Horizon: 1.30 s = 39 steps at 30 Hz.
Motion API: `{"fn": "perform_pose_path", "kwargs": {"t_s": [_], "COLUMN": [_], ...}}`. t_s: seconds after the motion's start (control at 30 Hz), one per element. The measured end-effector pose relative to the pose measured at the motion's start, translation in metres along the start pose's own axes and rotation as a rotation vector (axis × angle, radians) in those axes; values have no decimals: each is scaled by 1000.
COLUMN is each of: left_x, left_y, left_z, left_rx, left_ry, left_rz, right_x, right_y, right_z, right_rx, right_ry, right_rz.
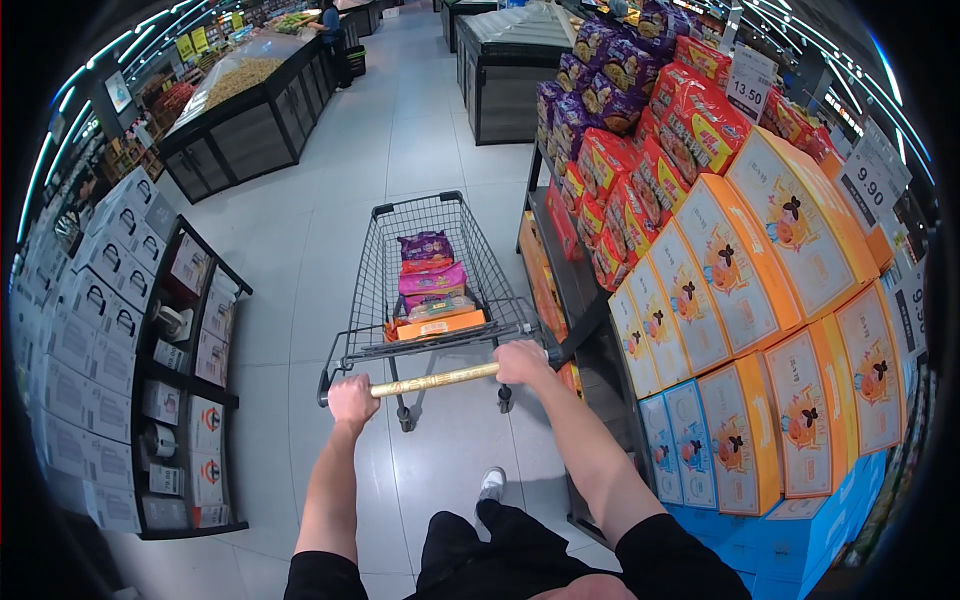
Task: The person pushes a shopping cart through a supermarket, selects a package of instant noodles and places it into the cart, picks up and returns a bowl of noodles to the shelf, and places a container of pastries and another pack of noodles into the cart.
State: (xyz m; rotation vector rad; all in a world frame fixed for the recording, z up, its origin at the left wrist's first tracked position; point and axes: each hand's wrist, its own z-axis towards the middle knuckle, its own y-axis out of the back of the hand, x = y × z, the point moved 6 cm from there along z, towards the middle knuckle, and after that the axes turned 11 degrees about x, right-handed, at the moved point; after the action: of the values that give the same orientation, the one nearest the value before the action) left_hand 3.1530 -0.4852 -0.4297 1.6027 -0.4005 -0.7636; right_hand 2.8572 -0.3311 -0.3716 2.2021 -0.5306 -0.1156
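Observation:
Both my hands grip the yellow handlebar [435,381] of a dark wire shopping cart [365,285]. My left hand [353,402] is closed round the bar's left end, and my right hand [522,362] round its right end. Inside the cart lie several packages in a row. A purple packet [426,246] is farthest from me, with a pink packet [434,280] closer. Nearest the handle is an orange box [440,325] with something in clear wrapping on top. The cart's right side stands close to the shelf's dark edge.
At right, a shelf display holds orange-and-white boxes [745,255], blue boxes [690,445], red packets [640,175] and purple packets [605,70]. A black rack [240,400] with white boxes [95,350] stands at left. Produce bins [260,135] and a person [330,25] are farther ahead along the tiled aisle [400,130].

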Motion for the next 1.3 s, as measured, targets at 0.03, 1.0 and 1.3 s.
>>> {"fn": "perform_pose_path", "kwargs": {"t_s": [0.03, 1.0, 1.3], "left_x": [2, 56, 72], "left_y": [-1, -12, -6], "left_z": [5, 232, 328], "left_rx": [3, -43, 22], "left_ry": [8, -56, -94], "left_rz": [2, -31, -56], "right_x": [0, -24, -39], "right_y": [4, 126, 163], "right_z": [4, 185, 258], "right_rx": [12, -5, -29], "right_ry": [-5, -78, -116], "right_rz": [5, -21, -18]}}
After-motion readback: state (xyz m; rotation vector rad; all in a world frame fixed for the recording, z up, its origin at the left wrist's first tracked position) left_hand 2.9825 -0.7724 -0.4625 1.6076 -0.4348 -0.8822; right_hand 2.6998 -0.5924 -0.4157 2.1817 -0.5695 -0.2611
